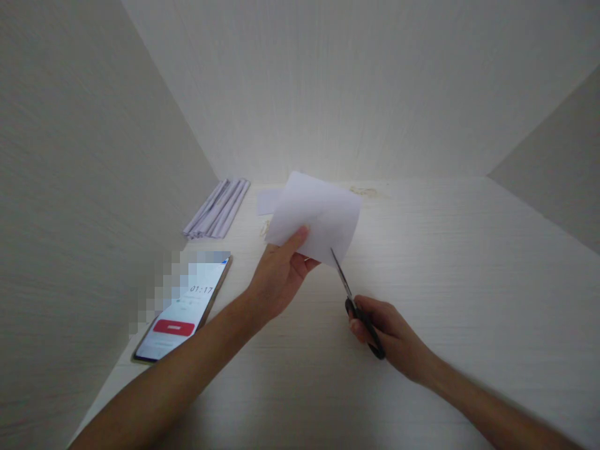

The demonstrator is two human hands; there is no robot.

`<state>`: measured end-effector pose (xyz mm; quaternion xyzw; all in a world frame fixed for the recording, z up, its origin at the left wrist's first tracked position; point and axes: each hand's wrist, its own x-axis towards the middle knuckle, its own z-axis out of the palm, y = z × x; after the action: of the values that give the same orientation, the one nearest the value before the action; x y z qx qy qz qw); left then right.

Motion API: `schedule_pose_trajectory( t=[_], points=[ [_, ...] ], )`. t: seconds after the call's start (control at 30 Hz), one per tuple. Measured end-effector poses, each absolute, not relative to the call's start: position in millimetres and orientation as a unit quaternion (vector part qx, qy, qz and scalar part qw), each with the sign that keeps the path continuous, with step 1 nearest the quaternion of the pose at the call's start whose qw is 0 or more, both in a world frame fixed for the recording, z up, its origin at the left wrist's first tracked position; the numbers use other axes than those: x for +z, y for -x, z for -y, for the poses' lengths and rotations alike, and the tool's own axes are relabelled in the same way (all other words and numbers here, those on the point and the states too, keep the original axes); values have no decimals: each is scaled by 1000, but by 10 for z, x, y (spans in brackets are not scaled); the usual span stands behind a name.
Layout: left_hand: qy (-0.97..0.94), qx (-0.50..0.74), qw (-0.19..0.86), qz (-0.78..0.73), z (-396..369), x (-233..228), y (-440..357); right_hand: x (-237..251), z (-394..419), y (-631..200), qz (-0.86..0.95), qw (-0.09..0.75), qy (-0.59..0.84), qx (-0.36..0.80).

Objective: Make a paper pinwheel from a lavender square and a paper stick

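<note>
1. The right grip (385,337), a bare hand, wraps the black handles of slim metal scissors (347,290); their long axis runs forward and leftward from it.
2. Ahead-left of the right grip, the blade tip overlaps the lower edge of a curved white paper sheet (319,206); whether they touch, I cannot tell.
3. The left grip (279,275), nearer to the sheet, pinches its lower edge, thumb on top, just left of the tip, so crowding that side.
4. Left of the left grip, a lit, tan-edged phone (182,310) lies on the white wood-grained worktop (431,269).
5. Ahead-left of the left grip: a bundle of white paper rolls (218,209).
6. Ahead of the left grip: thin tan loops (265,227) and a flat pale paper piece (267,202), partly behind the sheet.
</note>
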<state>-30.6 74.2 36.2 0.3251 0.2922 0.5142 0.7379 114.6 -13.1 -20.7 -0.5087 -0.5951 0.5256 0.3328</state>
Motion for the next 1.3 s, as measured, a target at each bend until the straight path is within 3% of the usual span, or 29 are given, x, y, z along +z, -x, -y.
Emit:
schedule_pose_trajectory(
  t=[1.3],
  points=[
    [-290, 469, 776, -306, -617, 340, 259, -138, 143, -1139, 598, 356, 499, 517]
  ],
)
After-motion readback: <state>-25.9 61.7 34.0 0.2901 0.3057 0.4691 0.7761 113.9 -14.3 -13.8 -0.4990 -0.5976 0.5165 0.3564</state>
